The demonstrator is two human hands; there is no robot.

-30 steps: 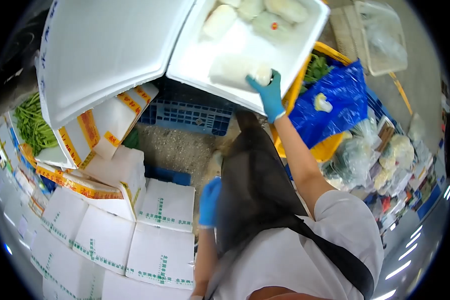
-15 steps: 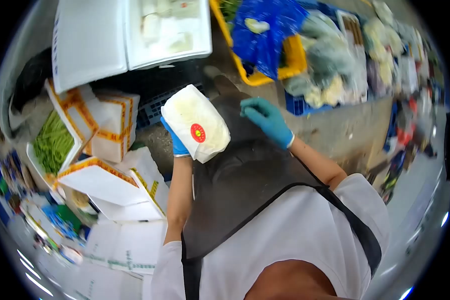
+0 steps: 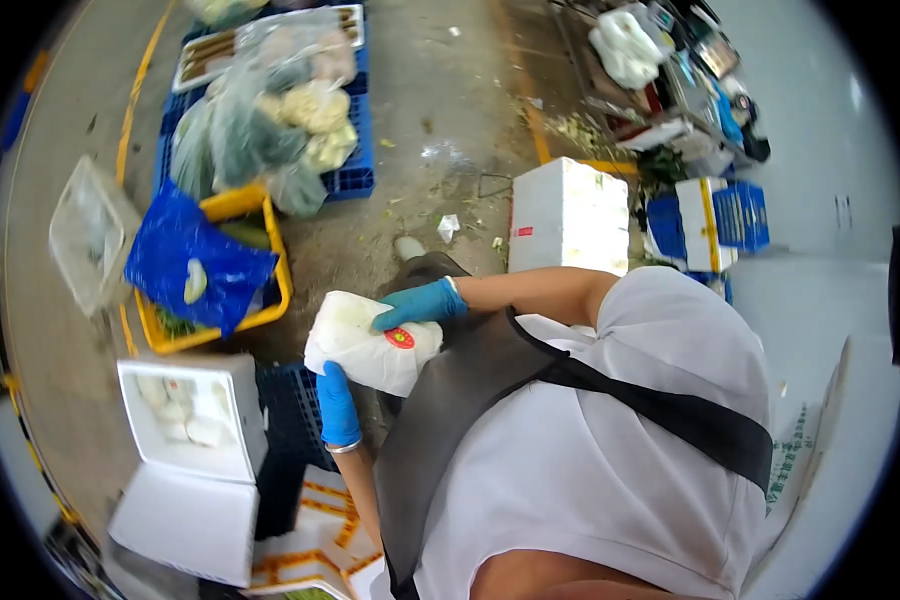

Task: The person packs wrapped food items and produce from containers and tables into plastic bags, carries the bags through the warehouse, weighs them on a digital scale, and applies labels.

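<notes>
A white paper-wrapped bundle [image 3: 355, 345] with a red round sticker is held between my two hands in front of my dark apron. What is inside the paper is hidden, apart from a pale yellow-green tint showing through. My left hand [image 3: 339, 408], in a blue glove with a pale band at the wrist, supports the bundle from its lower left side. From the upper right, my right hand [image 3: 422, 304] in a teal glove grips it, fingers over the top near the sticker.
An open foam box [image 3: 242, 400] with wrapped white bundles stands lower left. Behind it is a yellow crate [image 3: 283, 265] with a blue plastic bag [image 3: 195, 255]. Bagged vegetables [image 3: 260, 120] lie on a blue pallet [image 3: 358, 178]. A white foam box [image 3: 540, 215] stands to the right.
My view has swung to the right, towards the open floor and other boxes. My right hand, free before, now grips the wrapped bundle along with my left.
</notes>
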